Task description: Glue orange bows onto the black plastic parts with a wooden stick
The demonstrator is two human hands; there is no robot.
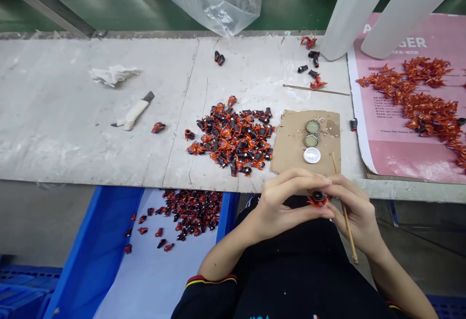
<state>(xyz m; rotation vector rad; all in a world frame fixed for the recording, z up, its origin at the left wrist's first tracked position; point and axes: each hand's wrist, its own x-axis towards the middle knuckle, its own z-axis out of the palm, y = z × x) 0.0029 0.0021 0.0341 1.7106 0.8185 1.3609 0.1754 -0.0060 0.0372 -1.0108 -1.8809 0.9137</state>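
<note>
At the table's front edge, my left hand (287, 203) pinches a small orange-and-black plastic part (318, 197) between thumb and fingertips. My right hand (358, 207) closes in from the other side, its fingertips at the same part. A thin wooden stick (350, 234) is tucked in the right hand's fingers, slanting down toward my lap. Just beyond the hands lies a piece of brown cardboard (286, 139) bearing two bottle caps (312, 141) and a white round lid (312, 155). Left of it is a pile of orange-and-black parts (236, 137).
A blue bin (98, 236) with similar parts (194, 212) sits below the table at left. Orange pieces (418, 98) cover a pink printed sheet (378, 156) at right. A taped blade-like tool (136, 111), crumpled tissue (113, 75) and another stick (316, 90) lie on the table.
</note>
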